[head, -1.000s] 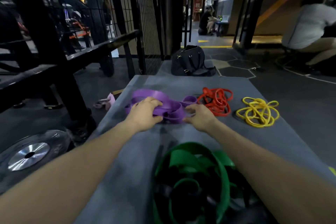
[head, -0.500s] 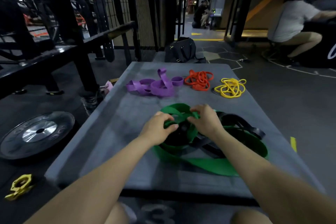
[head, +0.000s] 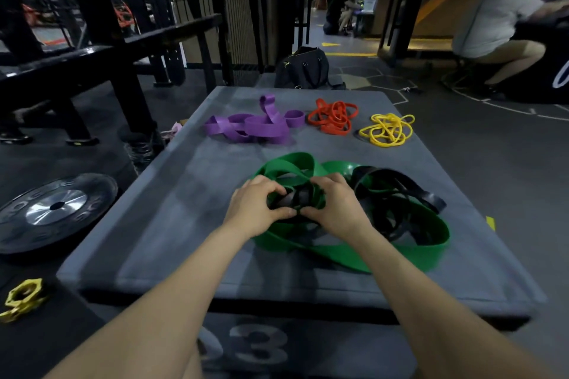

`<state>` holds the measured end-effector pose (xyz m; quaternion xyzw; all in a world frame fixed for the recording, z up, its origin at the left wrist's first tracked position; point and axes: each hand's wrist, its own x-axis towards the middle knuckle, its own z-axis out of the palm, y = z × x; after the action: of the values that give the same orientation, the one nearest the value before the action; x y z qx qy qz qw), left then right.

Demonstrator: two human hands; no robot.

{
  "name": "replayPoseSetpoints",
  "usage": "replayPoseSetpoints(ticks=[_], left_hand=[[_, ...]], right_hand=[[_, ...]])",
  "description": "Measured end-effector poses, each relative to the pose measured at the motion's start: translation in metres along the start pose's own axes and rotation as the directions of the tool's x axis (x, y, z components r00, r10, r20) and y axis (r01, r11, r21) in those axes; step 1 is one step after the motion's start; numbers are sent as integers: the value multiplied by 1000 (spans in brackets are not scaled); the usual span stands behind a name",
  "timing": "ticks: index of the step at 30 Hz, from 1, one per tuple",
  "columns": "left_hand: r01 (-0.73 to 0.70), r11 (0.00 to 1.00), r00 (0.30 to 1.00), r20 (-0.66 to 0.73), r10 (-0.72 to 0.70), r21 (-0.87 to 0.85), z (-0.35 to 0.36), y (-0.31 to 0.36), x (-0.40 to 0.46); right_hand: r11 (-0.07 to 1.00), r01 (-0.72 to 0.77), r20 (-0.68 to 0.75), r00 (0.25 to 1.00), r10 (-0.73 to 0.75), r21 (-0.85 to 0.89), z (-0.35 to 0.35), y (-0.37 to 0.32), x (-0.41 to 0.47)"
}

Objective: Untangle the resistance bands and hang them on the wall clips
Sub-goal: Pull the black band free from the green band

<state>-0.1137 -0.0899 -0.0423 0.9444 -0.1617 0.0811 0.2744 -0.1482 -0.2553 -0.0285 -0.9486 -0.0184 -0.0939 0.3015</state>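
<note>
- Two bare hands meet over a knot of wide bands on a grey padded worktop; the left hand and right hand sit side by side, thumbs nearly touching.
- Each grip is clamped on the tangle: fingers of both hands curl around loops where the green band and the black band cross.
- Green loops spread under and around both hands, reaching toward the worktop's right edge; the black band is threaded through them and lies mostly right of the right hand.
- Farther back, three bundles lie in a row, apart from one another: a purple band on the left, an orange-red band in the middle, a thin yellow band on the right.
- Beyond the worktop's far edge sits a black bag on the floor.
- Left of the worktop, a weight plate lies flat on the dark floor, with a yellow collar clip nearer the camera.
- At upper right, a seated person in a pale shirt leans away.
</note>
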Motion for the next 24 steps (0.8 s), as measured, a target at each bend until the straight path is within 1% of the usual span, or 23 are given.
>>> replayPoseSetpoints(ticks=[2, 5, 6, 7, 9, 12, 13, 15, 16, 18, 20, 22, 24], left_hand=[[32, 995, 997, 68, -39, 95, -6, -9, 3], [7, 998, 979, 203, -20, 61, -16, -29, 4], [13, 998, 972, 233, -27, 61, -20, -34, 3], [35, 997, 971, 235, -52, 75, -25, -38, 2], [109, 988, 980, 155, -125, 110, -34, -41, 1], [163, 968, 986, -71, -153, 189, -41, -34, -1], [175, 964, 976, -165, -143, 199, -43, -31, -1], [201, 965, 931, -340, -135, 170, -47, -28, -1], [223, 967, 897, -414, -154, 122, -48, -28, -2], [267, 962, 815, -522, -252, -47, -53, -32, -3], [286, 937, 750, -563, -348, -199, -57, -43, -5], [297, 915, 719, -567, -402, -272, -61, -54, -10], [250, 911, 706, -583, -403, -326, -65, -59, -14]], right_hand=[[1000, -1, -30, 1000, 1, -9, -7, 2, 2], [999, -31, -116, 993, 31, 10, -14, 8, 6], [999, -43, -139, 989, 45, 16, -16, 9, 6], [999, -50, -169, 984, 53, 21, -16, 11, 7], [996, -61, -254, 964, 75, 64, -18, 12, 9], [982, -57, -374, 919, 121, 179, -23, 10, 9], [977, -37, -403, 907, 121, 209, -24, 10, 9], [962, 1, -446, 886, 125, 272, -25, 7, 7], [953, 16, -457, 880, 130, 301, -26, 4, 5], [951, 60, -470, 878, 94, 303, -24, -1, 3], [964, 103, -469, 883, 24, 245, -18, -6, 3], [974, 94, -456, 890, 9, 204, -12, -12, 4], [987, 68, -448, 894, 6, 147, -7, -18, 5]])
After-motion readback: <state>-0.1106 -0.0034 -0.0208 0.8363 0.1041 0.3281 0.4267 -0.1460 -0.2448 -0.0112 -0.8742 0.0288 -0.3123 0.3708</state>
